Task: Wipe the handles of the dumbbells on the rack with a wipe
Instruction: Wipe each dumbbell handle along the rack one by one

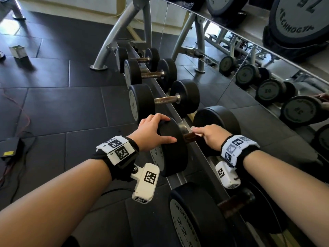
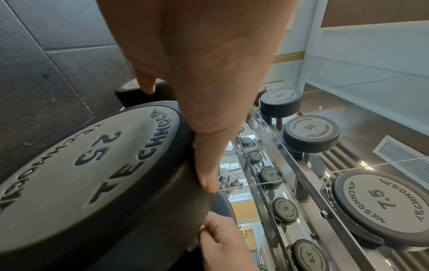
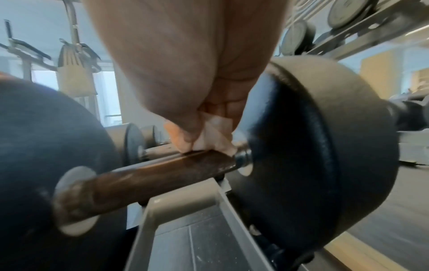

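Nearest the lens, low in the head view, two forearms reach up toward a dumbbell [image 1: 194,136] on the rack [image 1: 178,111] at frame centre. Its left hand [image 1: 151,132] lies spread and fairly straight over the near weight head marked 25 [image 2: 92,165], apparently steadying it. Her or his right hand [image 1: 211,138] has its fingers curled round a white wipe [image 3: 213,135], pressing it onto the rusty brown handle [image 3: 162,176].

That handle's long axis runs left to right across the head view, between the two weight heads, and the wipe sits at its right-hand end, close against the far head [image 3: 313,146]. Most of the bar stretches leftward from the hand, so the likely stroke runs that way, toward the left hand.

Much of the handle is hidden under the right hand in the head view, and the right wrist view is blurred. How far round the bar the wipe reaches cannot be told.
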`<move>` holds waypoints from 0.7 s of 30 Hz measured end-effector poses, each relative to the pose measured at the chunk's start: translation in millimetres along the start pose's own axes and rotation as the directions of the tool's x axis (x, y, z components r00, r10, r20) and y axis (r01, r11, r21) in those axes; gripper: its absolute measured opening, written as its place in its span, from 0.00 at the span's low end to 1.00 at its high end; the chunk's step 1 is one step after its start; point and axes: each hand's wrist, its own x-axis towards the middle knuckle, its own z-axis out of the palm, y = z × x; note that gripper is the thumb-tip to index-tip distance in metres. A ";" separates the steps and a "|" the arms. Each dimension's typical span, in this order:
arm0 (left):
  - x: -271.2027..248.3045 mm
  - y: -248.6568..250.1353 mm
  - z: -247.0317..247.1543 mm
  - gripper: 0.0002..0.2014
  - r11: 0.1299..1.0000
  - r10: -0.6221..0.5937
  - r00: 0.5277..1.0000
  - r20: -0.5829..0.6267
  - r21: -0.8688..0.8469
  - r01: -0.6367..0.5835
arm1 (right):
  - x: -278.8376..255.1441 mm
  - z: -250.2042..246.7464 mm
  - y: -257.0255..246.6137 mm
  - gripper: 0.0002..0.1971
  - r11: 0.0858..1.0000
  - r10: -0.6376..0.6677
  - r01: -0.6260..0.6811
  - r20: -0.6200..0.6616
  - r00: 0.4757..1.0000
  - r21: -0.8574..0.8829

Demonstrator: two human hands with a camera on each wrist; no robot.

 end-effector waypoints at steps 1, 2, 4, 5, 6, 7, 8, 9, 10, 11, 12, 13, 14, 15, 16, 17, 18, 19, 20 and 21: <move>0.2 -0.1 -0.1 0.35 1.000 -0.003 1.000 0.001 -0.002 0.003 | 0.3 -0.4 1.9 0.28 0.999 0.034 -0.034 -0.010 0.999 0.023; 0.2 -0.3 -0.1 0.35 1.000 -0.002 1.000 0.000 0.000 0.002 | 0.0 0.9 -1.1 0.26 0.997 0.044 -0.042 -0.023 0.999 0.066; 0.2 -0.3 -0.1 0.34 1.000 0.004 1.000 -0.008 0.006 -0.003 | -1.2 7.1 -16.9 0.24 0.992 -0.017 0.023 -0.046 0.999 0.123; 0.6 -0.2 -0.6 0.34 1.000 0.005 1.000 -0.011 0.009 -0.005 | -2.7 11.3 -26.8 0.23 0.988 -0.074 0.080 -0.045 0.996 0.132; 1.4 0.0 -1.2 0.35 1.000 0.005 1.000 -0.011 0.014 -0.005 | -4.3 14.9 -34.8 0.21 0.982 -0.141 0.144 -0.037 0.989 0.123; 2.2 0.5 -1.9 0.35 1.000 0.002 1.000 -0.011 0.020 -0.002 | -6.3 16.2 -39.6 0.20 0.974 -0.194 0.196 -0.027 0.981 0.113; 3.3 1.1 -2.8 0.34 1.000 -0.003 1.000 -0.010 0.028 0.003 | -8.2 15.1 -39.6 0.21 0.968 -0.219 0.220 -0.019 0.975 0.117; 4.6 1.7 -3.5 0.34 0.999 -0.006 1.000 -0.008 0.036 0.007 | -10.0 12.3 -34.8 0.22 0.968 -0.218 0.218 -0.013 0.976 0.127; 5.7 2.2 -4.0 0.34 0.999 -0.009 1.000 -0.007 0.044 0.009 | -11.7 9.8 -26.3 0.24 0.972 -0.188 0.188 -0.012 0.982 0.143; 6.6 2.6 -4.4 0.34 0.999 -0.012 1.000 -0.005 0.048 0.012 | -13.3 7.7 -16.2 0.25 0.980 -0.132 0.133 -0.015 0.991 0.150; 6.9 2.9 -4.1 0.34 0.999 -0.017 1.000 -0.002 0.047 0.018 | -14.9 6.8 -6.4 0.25 0.988 -0.066 0.068 -0.019 0.998 0.140; 7.1 3.2 -3.5 0.34 0.999 -0.023 1.000 -0.002 0.044 0.023 | -16.3 6.6 0.6 0.25 0.992 0.001 0.002 -0.020 1.000 0.123; 7.3 3.5 -2.9 0.34 0.999 -0.026 1.000 -0.004 0.042 0.026 | -16.5 7.7 3.6 0.25 0.993 0.054 -0.052 -0.019 0.998 0.105; 7.4 3.6 -2.6 0.34 0.999 -0.028 1.000 -0.006 0.042 0.028 | -16.4 9.6 2.2 0.24 0.991 0.079 -0.076 -0.024 0.997 0.107; 7.5 3.8 -2.4 0.35 0.999 -0.030 1.000 -0.007 0.043 0.030 | -16.1 11.7 -3.1 0.23 0.987 0.085 -0.079 -0.037 0.996 0.139; 7.4 4.0 -2.3 0.35 0.999 -0.031 0.999 -0.009 0.043 0.032 | -16.7 14.1 -10.4 0.22 0.983 0.069 -0.058 -0.056 0.996 0.176; 7.1 4.2 -2.3 0.35 0.999 -0.032 0.999 -0.009 0.044 0.032 | -17.9 17.6 -18.1 0.22 0.980 0.024 -0.010 -0.069 0.997 0.197; 6.7 4.4 -2.4 0.35 0.998 -0.030 0.999 -0.009 0.047 0.031 | -20.2 21.0 -25.4 0.23 0.979 -0.032 0.043 -0.060 0.998 0.201; 6.4 4.4 -2.5 0.35 0.998 -0.029 1.000 -0.008 0.051 0.029 | -22.9 24.2 -29.8 0.24 0.977 -0.093 0.099 -0.037 0.995 0.189; 5.9 4.3 -2.5 0.35 0.998 -0.029 1.000 -0.006 0.054 0.029 | -25.6 25.3 -30.7 0.26 0.973 -0.142 0.141 -0.011 0.990 0.182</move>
